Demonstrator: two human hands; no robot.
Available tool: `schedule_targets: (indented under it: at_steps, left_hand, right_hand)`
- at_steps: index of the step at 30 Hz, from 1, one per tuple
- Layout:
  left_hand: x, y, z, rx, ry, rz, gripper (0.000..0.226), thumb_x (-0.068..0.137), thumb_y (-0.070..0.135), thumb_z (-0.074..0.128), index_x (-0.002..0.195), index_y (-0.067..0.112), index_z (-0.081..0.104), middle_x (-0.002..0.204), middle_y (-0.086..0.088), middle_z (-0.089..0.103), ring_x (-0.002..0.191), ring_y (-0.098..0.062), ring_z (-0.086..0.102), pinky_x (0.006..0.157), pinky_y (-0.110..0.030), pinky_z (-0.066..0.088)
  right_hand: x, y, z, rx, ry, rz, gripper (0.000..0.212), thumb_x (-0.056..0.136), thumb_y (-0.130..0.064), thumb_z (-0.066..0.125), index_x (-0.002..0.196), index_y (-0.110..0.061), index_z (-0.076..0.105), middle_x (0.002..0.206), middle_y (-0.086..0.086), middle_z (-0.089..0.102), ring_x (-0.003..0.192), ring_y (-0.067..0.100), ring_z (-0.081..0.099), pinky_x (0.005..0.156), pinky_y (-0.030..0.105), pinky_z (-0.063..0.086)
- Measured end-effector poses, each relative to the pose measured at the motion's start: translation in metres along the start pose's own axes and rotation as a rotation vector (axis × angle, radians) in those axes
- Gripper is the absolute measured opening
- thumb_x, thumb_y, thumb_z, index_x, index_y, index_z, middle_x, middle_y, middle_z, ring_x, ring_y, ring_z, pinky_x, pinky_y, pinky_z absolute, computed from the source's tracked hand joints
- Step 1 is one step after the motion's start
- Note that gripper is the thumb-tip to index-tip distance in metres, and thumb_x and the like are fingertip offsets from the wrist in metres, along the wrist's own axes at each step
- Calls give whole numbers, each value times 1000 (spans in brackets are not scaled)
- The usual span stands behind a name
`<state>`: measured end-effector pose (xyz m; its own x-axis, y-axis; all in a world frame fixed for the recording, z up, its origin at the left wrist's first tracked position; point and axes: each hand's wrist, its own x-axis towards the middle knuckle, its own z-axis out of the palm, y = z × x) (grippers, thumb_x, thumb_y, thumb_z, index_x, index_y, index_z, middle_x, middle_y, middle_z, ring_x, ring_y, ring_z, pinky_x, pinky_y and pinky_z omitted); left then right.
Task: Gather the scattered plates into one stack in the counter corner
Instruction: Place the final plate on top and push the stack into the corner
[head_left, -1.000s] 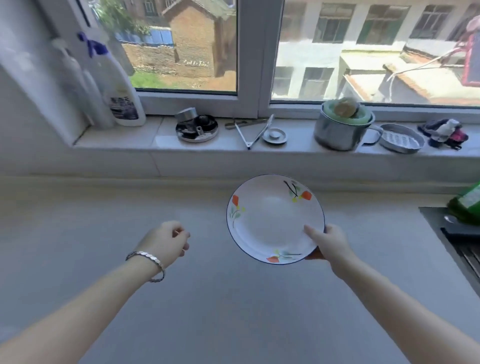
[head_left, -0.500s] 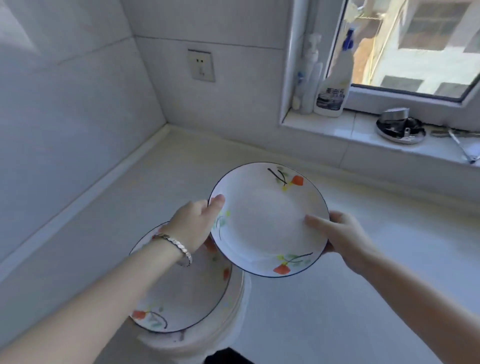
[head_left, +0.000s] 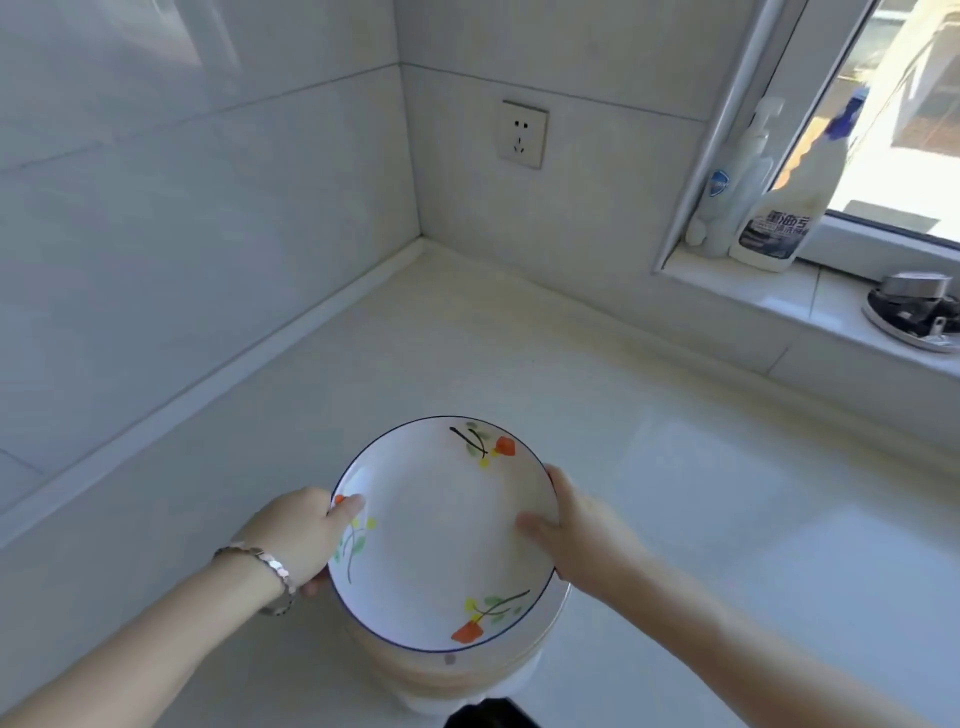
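Plate (head_left: 441, 535) is now covering the stack (head_left: 467, 675) near the counter (head_left: 519, 364) corner, where half a second ago it was hanging up and right of it, left hand (head_left: 296, 540) and right hand (head_left: 584, 535) each gripping its rim, thumbs on top; one stack, two bottles (head_left: 779, 218) standing on the sill (head_left: 769, 291).

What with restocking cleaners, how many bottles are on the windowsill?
2. A clear pump bottle at the left end of the sill; a white spray bottle just right of it. The sill runs out of view; others may be hidden.
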<state>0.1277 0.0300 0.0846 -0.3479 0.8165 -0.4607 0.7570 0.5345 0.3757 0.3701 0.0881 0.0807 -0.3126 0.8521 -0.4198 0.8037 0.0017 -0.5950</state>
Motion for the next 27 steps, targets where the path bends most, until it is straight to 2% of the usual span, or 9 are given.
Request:
schedule_targets:
  at_steps: [5, 9, 12, 17, 20, 22, 24, 25, 27]
  left_hand:
    - [1, -2, -1, 109, -5, -42, 43, 97, 43, 29, 67, 13, 35, 48, -1, 33, 26, -13, 44, 44, -21, 30]
    - [-2, 6, 2, 256, -16, -21, 46, 98, 44, 24, 66, 13, 38, 50, -1, 38, 38, -15, 45, 44, -22, 29]
    - [2, 8, 8, 351, 65, 8, 49, 97, 47, 24, 60, 17, 34, 55, 1, 38, 58, -23, 48, 55, -24, 32]
    - [2, 6, 17, 383, 210, -6, 44, 95, 50, 27, 73, 18, 49, 61, 4, 43, 72, -24, 51, 60, -24, 35]
    - [-2, 1, 25, 140, 310, -42, 38, 92, 48, 37, 70, 16, 42, 68, -1, 49, 72, -27, 49, 59, -28, 35]
    - [-4, -3, 34, -217, 268, -87, 39, 83, 52, 46, 95, 16, 49, 100, -6, 54, 85, -26, 50, 73, -31, 38]
    - [1, -9, 42, -526, 148, -172, 75, 66, 61, 46, 127, 17, 41, 128, -8, 45, 101, -26, 51, 87, -31, 39]
    - [2, -10, 45, -670, 77, -231, 87, 61, 67, 48, 132, 18, 38, 129, -6, 49, 103, -26, 55, 91, -33, 42]
    - [4, -18, 50, -931, -52, -317, 82, 63, 75, 50, 117, 14, 48, 99, -1, 66, 82, -20, 65, 77, -31, 51]
  right_hand:
    - [4, -8, 3, -179, 23, 1, 56, 91, -38, 42, 142, -28, 20, 116, 8, 61, 102, 30, 60, 78, 32, 47]
    - [0, -7, 0, -309, 16, 30, 53, 94, -41, 39, 139, -19, 23, 114, 9, 61, 103, 29, 60, 74, 32, 45]
    - [-1, -3, 0, -342, 11, 54, 49, 93, -42, 40, 134, -17, 30, 112, 9, 61, 102, 29, 60, 75, 32, 47]
    - [3, 1, 1, -353, 112, 44, 46, 90, -46, 43, 130, -23, 38, 107, 6, 65, 99, 29, 61, 67, 28, 42]
    - [4, 11, 7, -221, 189, 11, 48, 88, -43, 48, 133, -31, 40, 107, 3, 61, 104, 25, 58, 72, 27, 42]
    - [4, 20, 15, 58, 191, -23, 48, 88, -35, 53, 134, -34, 43, 108, 0, 49, 113, 22, 50, 89, 29, 43]
    - [9, 27, 21, 262, 180, -24, 46, 88, -29, 53, 133, -36, 45, 113, -3, 39, 118, 18, 45, 101, 32, 38]
    - [10, 29, 23, 358, 148, -20, 42, 89, -29, 53, 130, -37, 47, 116, -5, 38, 116, 14, 47, 102, 33, 38]
    - [10, 37, 27, 634, 54, -12, 25, 93, -38, 47, 117, -40, 55, 123, -5, 47, 117, 12, 50, 103, 35, 38]
